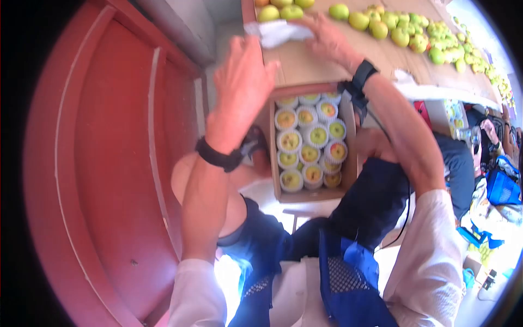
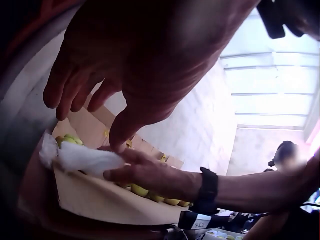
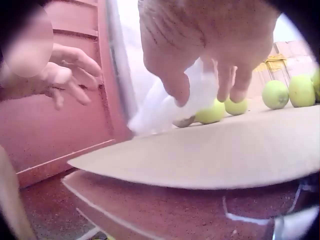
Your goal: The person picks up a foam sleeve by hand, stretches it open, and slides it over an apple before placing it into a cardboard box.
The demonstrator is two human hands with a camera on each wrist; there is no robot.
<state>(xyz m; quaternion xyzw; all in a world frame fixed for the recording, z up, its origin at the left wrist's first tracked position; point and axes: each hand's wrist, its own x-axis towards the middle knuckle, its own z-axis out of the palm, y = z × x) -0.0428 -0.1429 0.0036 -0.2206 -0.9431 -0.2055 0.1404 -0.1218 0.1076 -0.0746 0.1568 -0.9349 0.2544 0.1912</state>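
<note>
My right hand (image 1: pixel 333 42) pinches a soft white wrap (image 1: pixel 283 34) between thumb and fingers, over the near left corner of the cardboard-covered table (image 1: pixel 294 64). In the right wrist view the white wrap (image 3: pixel 167 102) hangs below that hand, slightly see-through. My left hand (image 1: pixel 242 82) is raised just left of the wrap, its fingers loosely bent and holding nothing. The right wrist view shows this left hand (image 3: pixel 70 75) apart from the wrap. Below both hands, an open carton (image 1: pixel 351 163) holds several apples (image 1: pixel 309 154) in white foam nets.
Loose green-yellow apples (image 1: pixel 400 37) lie in a long band across the table, with a few more (image 1: pixel 291 12) behind the wrap. A red panelled door (image 1: pixel 109 163) stands close on my left. Other people and a second box of apples (image 1: pixel 453 111) are at the right.
</note>
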